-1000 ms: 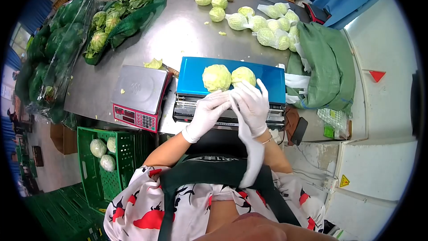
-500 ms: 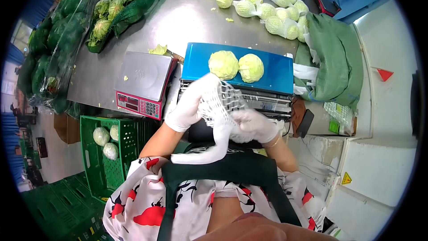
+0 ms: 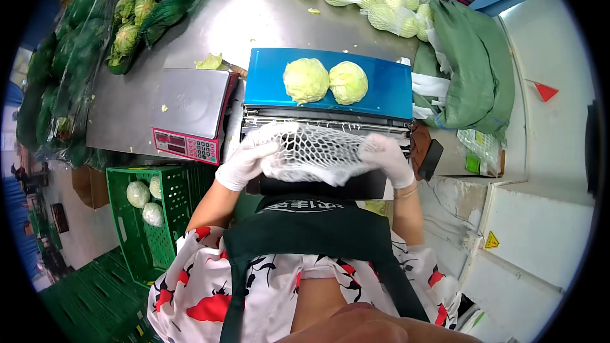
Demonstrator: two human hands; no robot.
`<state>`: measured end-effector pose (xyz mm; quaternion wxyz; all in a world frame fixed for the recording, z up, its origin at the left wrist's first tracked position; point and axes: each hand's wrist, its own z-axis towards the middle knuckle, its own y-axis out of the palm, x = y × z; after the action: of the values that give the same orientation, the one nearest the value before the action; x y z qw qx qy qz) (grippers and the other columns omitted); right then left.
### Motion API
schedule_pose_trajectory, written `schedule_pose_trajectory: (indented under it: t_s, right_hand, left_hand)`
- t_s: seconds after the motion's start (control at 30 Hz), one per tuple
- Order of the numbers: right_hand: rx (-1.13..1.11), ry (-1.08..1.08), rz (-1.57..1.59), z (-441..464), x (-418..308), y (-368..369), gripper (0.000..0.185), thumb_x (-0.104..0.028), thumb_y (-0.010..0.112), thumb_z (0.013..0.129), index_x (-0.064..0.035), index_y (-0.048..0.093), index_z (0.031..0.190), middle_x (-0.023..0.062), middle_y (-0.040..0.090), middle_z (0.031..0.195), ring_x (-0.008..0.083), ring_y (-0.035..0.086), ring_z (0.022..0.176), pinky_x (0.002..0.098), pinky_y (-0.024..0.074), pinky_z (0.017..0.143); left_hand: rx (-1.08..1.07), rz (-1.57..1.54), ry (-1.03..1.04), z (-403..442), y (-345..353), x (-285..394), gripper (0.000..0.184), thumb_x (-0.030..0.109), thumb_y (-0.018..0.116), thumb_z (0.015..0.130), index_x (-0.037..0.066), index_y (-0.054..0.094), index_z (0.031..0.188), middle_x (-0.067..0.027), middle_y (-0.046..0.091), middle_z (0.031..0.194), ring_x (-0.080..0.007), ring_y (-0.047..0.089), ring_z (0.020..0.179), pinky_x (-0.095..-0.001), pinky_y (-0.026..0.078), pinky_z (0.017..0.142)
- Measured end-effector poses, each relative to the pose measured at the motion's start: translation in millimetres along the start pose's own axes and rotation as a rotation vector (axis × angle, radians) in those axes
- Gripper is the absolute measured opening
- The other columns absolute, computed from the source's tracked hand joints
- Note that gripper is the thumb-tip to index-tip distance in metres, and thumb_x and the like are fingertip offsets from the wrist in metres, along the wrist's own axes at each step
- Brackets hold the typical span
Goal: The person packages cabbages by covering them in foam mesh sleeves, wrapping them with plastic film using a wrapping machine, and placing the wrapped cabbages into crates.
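Observation:
A white foam net sleeve is stretched sideways between my two gloved hands. Its left end is gripped by my left hand, and its right end by my right hand. The mesh is spread wide, and dark machine parts show through its holes. Just beyond the net, two pale green cabbages lie side by side on a blue-topped machine: the left cabbage and the slightly smaller right cabbage. Neither hand touches them.
A weighing scale stands left of the machine. A green crate below it holds wrapped cabbages. Net-sleeved cabbages lie at the back right beside a green sack. Bagged greens fill the far left.
My hands have moved apart, pulling the bunched net sleeve out into a wide band. Its dangling white tail no longer hangs over my apron. The view has shifted slightly.

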<state>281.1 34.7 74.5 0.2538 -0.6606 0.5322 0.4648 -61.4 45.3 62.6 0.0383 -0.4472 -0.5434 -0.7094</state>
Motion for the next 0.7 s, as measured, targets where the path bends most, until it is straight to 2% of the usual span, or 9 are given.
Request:
schedule_pose_trajectory:
  t_s: [0.1,0.13,0.2,0.27,0.37,0.5,0.6,0.63,0.7]
  right_hand:
    - [0.58,-0.243,-0.319,39,21,-12,0.021,-0.019,0.077,0.085,-0.002,0.065,0.083,-0.0015,0.062,0.071,0.0032,0.054,0.068,0.0204,0.0439,0.062]
    - [0.776,-0.257,-0.373,56,17,-12,0.026,-0.024,0.077,0.086,-0.001,0.066,0.085,0.0006,0.062,0.072,0.0052,0.054,0.069,0.0224,0.0457,0.065]
    - [0.934,-0.301,-0.356,89,-6,-1,0.044,-0.043,0.072,0.089,0.0016,0.067,0.089,0.0097,0.067,0.078,0.0183,0.064,0.079,0.0316,0.05,0.077]
    - [0.974,-0.227,-0.484,126,-8,-22,0.062,-0.058,0.06,0.091,0.0028,0.07,0.097,0.0208,0.071,0.095,0.0343,0.067,0.097,0.0389,0.0484,0.089]
    - [0.75,0.016,-0.5,163,-21,-42,0.072,-0.064,0.053,0.093,0.0049,0.071,0.104,0.026,0.07,0.108,0.0414,0.064,0.107,0.0409,0.0473,0.092]
    - [0.468,-0.092,-0.129,193,-2,-60,0.065,-0.053,0.053,0.098,0.0098,0.069,0.108,0.0166,0.072,0.101,0.0218,0.065,0.095,0.0296,0.0475,0.089]
    - [0.16,-0.288,-0.012,196,-15,-70,0.049,-0.038,0.056,0.099,0.0085,0.07,0.108,0.0116,0.073,0.1,0.0139,0.062,0.094,0.0267,0.0481,0.085]
    - [0.015,-0.307,-0.059,194,-29,-79,0.043,-0.032,0.058,0.098,0.008,0.071,0.108,0.0103,0.073,0.1,0.0128,0.062,0.094,0.0266,0.0486,0.085]
    - [-0.224,-0.271,-0.052,189,-61,-85,0.03,-0.017,0.066,0.09,0.0071,0.072,0.106,0.0094,0.073,0.102,0.012,0.064,0.096,0.0268,0.0508,0.085]
  left_hand:
    - [0.639,0.701,0.102,28,-5,-6,0.024,0.016,0.066,0.094,-0.001,0.074,0.11,-0.0005,0.067,0.083,-0.0034,0.051,0.067,-0.0205,0.041,0.059]
    - [0.768,0.681,0.032,40,-10,2,0.029,0.013,0.064,0.095,-0.003,0.07,0.118,-0.0067,0.072,0.099,-0.0095,0.064,0.091,-0.023,0.05,0.084]
    - [0.839,0.868,0.259,70,-43,-6,0.052,0.031,0.07,0.091,-0.003,0.06,0.13,-0.006,0.066,0.09,-0.0093,0.061,0.08,-0.0242,0.048,0.075]
    - [0.993,1.271,0.257,100,-69,-4,0.073,0.058,0.061,0.091,-0.007,0.061,0.124,-0.0148,0.066,0.088,-0.0174,0.063,0.08,-0.0303,0.049,0.078]
    - [0.871,1.077,-0.24,133,-101,3,0.073,0.064,0.051,0.094,-0.005,0.07,0.108,-0.0127,0.067,0.08,-0.0146,0.062,0.081,-0.0294,0.049,0.073]
    - [0.777,0.442,-0.125,163,-121,-7,0.061,0.056,0.049,0.098,-0.001,0.067,0.112,-0.0067,0.068,0.093,-0.0108,0.059,0.076,-0.0254,0.048,0.072]
    - [0.548,0.345,-0.032,181,-122,2,0.056,0.048,0.046,0.1,-0.003,0.064,0.116,-0.007,0.068,0.096,-0.0118,0.06,0.077,-0.0264,0.05,0.076]
    - [0.556,0.233,-0.083,184,-112,9,0.041,0.029,0.046,0.097,-0.004,0.066,0.113,-0.0091,0.07,0.099,-0.0128,0.063,0.085,-0.0282,0.052,0.082]
    - [0.318,0.316,-0.124,193,-91,31,0.037,0.018,0.046,0.091,-0.006,0.068,0.109,-0.011,0.071,0.102,-0.0137,0.064,0.09,-0.0281,0.052,0.086]
